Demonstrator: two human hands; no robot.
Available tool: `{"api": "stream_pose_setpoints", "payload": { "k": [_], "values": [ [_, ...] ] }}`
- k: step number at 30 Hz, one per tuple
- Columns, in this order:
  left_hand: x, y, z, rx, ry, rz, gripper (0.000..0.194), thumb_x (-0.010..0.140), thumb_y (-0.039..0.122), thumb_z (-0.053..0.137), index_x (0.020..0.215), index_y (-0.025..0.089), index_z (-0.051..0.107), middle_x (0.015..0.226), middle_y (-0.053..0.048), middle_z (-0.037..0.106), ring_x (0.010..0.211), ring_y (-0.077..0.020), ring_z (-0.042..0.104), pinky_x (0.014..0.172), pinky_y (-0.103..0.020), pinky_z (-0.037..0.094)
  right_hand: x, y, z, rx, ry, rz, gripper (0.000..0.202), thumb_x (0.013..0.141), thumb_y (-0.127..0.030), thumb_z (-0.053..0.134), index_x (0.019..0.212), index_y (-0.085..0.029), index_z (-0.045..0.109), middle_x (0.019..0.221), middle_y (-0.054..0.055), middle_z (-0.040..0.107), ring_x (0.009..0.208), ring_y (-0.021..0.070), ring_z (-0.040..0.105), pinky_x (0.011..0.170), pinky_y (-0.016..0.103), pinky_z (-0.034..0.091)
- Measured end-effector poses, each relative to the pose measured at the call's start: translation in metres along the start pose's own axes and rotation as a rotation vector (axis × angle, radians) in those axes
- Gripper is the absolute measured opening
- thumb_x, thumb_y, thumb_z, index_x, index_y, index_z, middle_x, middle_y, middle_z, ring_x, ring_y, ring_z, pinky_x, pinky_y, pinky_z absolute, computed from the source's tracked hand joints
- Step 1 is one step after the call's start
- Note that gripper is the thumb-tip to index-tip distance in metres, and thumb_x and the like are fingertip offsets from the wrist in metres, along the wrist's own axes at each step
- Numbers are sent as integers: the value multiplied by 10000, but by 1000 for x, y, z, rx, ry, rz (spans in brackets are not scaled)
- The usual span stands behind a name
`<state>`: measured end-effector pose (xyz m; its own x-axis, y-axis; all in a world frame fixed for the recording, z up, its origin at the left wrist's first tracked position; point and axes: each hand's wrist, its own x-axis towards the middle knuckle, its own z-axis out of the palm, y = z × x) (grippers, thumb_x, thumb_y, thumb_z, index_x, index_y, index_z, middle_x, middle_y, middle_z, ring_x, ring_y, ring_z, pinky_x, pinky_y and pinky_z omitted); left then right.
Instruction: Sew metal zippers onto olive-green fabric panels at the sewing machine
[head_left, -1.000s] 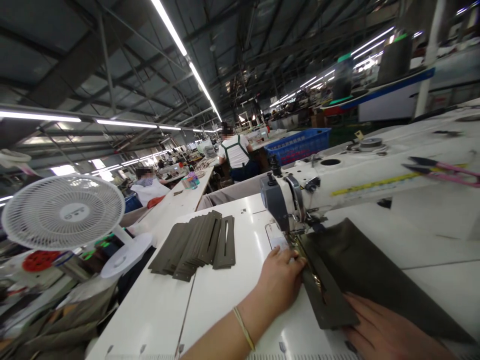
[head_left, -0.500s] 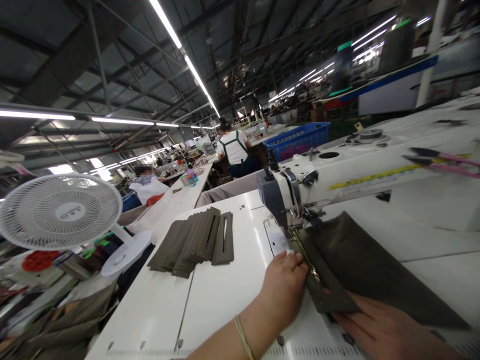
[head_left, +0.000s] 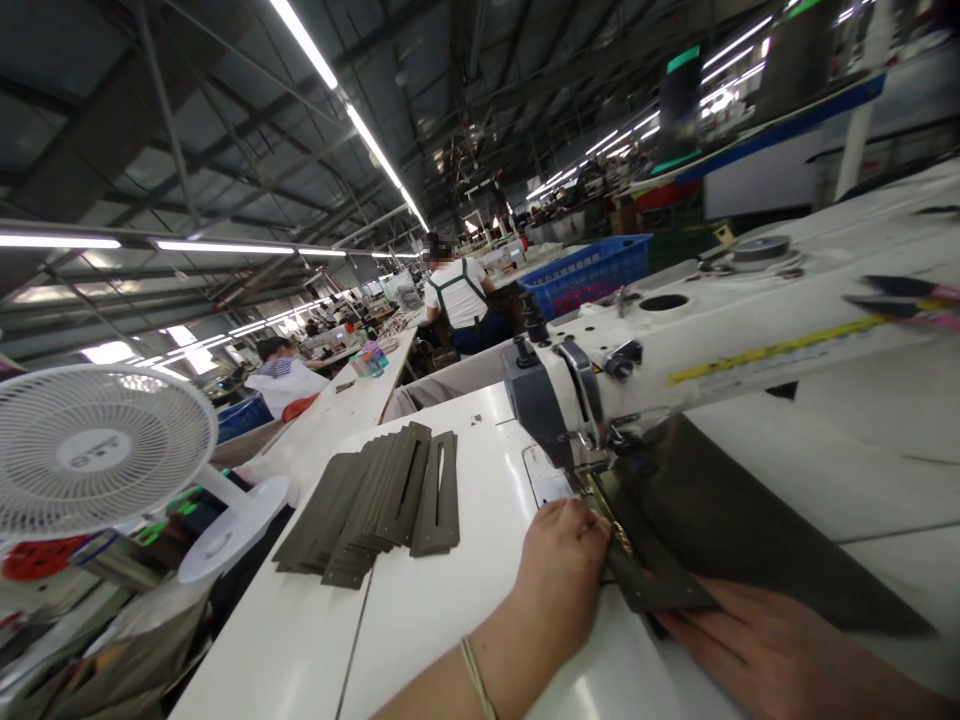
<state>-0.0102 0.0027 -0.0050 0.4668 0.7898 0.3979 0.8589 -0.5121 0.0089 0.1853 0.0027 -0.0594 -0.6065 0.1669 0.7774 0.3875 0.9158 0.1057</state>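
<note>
A dark olive fabric piece (head_left: 651, 585) with a gold-toothed zipper (head_left: 616, 527) showing in its slot lies under the needle end of a white and grey sewing machine (head_left: 551, 390). My left hand (head_left: 564, 565) has its fingers curled together on the left edge of this work, close to the presser foot. At the near end, my right hand (head_left: 765, 640) grips the piece, with some fingers hidden beneath it. A larger olive cloth (head_left: 750, 520) spreads to the right under the machine arm. Left of the machine lies a fanned stack of slotted olive strips (head_left: 367, 500).
A white fan (head_left: 97, 450) stands at the left beside piled cloth. Pink-handled snips (head_left: 900, 300) and a yellow measuring tape (head_left: 780, 348) are on the machine arm. Behind it sits a blue crate (head_left: 589, 275). A person in white (head_left: 461, 290) sits farther back.
The zippered fabric has slid slightly farther toward the needle, both hands moving along with it. The camera view has shifted a little. The stack of strips lies as before.
</note>
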Motion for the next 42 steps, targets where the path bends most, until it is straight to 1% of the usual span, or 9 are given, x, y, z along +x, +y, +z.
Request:
{"api": "stream_pose_setpoints", "payload": {
  "k": [5, 12, 17, 21, 25, 29, 34, 39, 42],
  "values": [
    [3, -5, 1, -12, -30, -26, 133, 856, 114, 612, 973, 157, 658, 949, -83, 653, 879, -231, 639, 798, -359, 589, 15, 9, 2, 5, 34, -5, 464, 888, 1, 285, 895, -172, 715, 793, 62, 720, 794, 181, 659, 768, 282, 552],
    [5, -11, 11, -40, -2, -67, 149, 846, 88, 590, 952, 162, 664, 934, -87, 637, 875, -241, 633, 770, -358, 584, 18, 19, 14, 33, 90, 39, 461, 924, -17, 271, 839, -181, 693, 730, 50, 694, 722, 185, 635, 695, 311, 537],
    [9, -17, 16, -31, -44, -84, 148, 869, 81, 566, 956, 147, 667, 924, -95, 623, 871, -239, 619, 776, -365, 571, 26, 29, 6, 14, 2, -45, 399, 910, -4, 315, 868, -157, 681, 745, 35, 702, 675, 153, 637, 659, 263, 550],
    [6, -14, 11, -72, -79, -80, 186, 832, 73, 563, 987, 128, 649, 978, -117, 615, 909, -246, 607, 818, -358, 564, 31, 32, -3, 41, 9, -24, 386, 860, 33, 344, 902, -166, 672, 793, 25, 718, 717, 139, 665, 695, 237, 569],
    [3, -7, 3, -76, -133, -84, 316, 740, 67, 594, 1052, 114, 617, 1046, -138, 601, 962, -267, 583, 894, -380, 548, 32, 32, -9, 73, -60, -17, 371, 904, -22, 335, 947, -195, 661, 838, 14, 727, 755, 133, 688, 711, 221, 580],
    [4, -2, 0, -42, -183, -111, 315, 737, 72, 585, 1049, 102, 621, 1029, -143, 605, 943, -274, 588, 892, -399, 551, 28, 31, -1, 21, -1, -78, 354, 920, -37, 327, 968, -175, 650, 819, 19, 720, 742, 146, 692, 701, 239, 585],
    [3, -2, 4, -97, -160, -148, 284, 767, 61, 572, 1044, 84, 633, 1039, -146, 615, 978, -269, 592, 920, -371, 543, 23, 30, 12, 70, 62, -34, 358, 923, -42, 313, 983, -158, 646, 791, 32, 706, 715, 145, 679, 684, 233, 573],
    [0, -7, 8, -151, -123, -178, 274, 786, 61, 577, 1047, 106, 645, 1059, -131, 619, 991, -262, 595, 915, -364, 543, 32, 31, -3, 53, -17, -72, 327, 973, -126, 332, 950, -183, 653, 830, 30, 723, 767, 134, 696, 753, 213, 569],
    [0, -6, 6, -171, -102, -186, 243, 815, 74, 563, 1034, 122, 656, 1050, -120, 623, 977, -256, 599, 895, -367, 545, 35, 34, -8, -2, 4, -28, 287, 968, -179, 379, 965, -198, 666, 870, 42, 733, 803, 158, 705, 744, 241, 579]
  ]
}}
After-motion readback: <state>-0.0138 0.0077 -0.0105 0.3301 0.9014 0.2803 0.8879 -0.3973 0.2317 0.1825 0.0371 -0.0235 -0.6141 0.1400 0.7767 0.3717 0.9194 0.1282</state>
